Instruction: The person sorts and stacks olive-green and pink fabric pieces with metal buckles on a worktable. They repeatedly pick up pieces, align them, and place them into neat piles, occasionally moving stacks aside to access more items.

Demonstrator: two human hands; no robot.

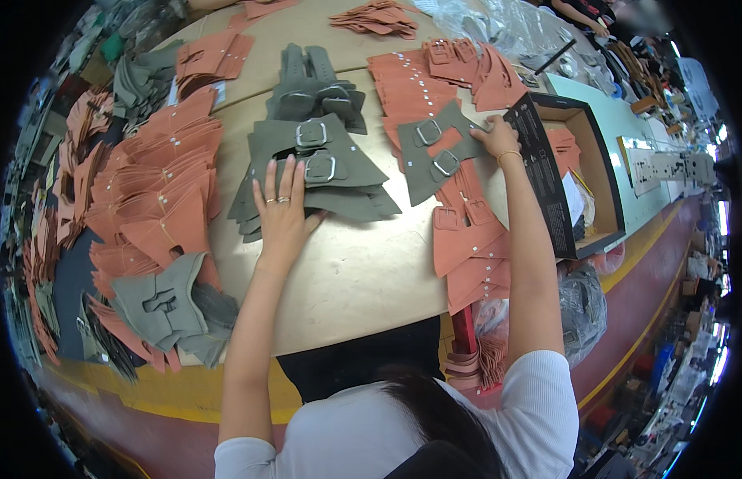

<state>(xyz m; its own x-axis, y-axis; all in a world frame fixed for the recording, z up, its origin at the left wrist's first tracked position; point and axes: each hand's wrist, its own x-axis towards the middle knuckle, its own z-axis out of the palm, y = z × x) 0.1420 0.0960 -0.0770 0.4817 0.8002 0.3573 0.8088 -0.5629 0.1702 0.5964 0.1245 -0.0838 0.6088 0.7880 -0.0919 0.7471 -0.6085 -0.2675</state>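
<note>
My left hand lies with fingers spread on the near edge of a stack of grey-green shoe uppers. The top one carries two silver buckles. To the right, my right hand pinches the strap end of a single grey-green buckled upper. That piece lies partly over orange uppers, which spread toward the table's near edge. Just beyond the stack is a second grey-green pile with its straps pointing away.
Several piles of orange cut pieces cover the left side, with grey-green pieces at their near end. A black open box stands beside my right forearm. Clear plastic lies at the far side of the table.
</note>
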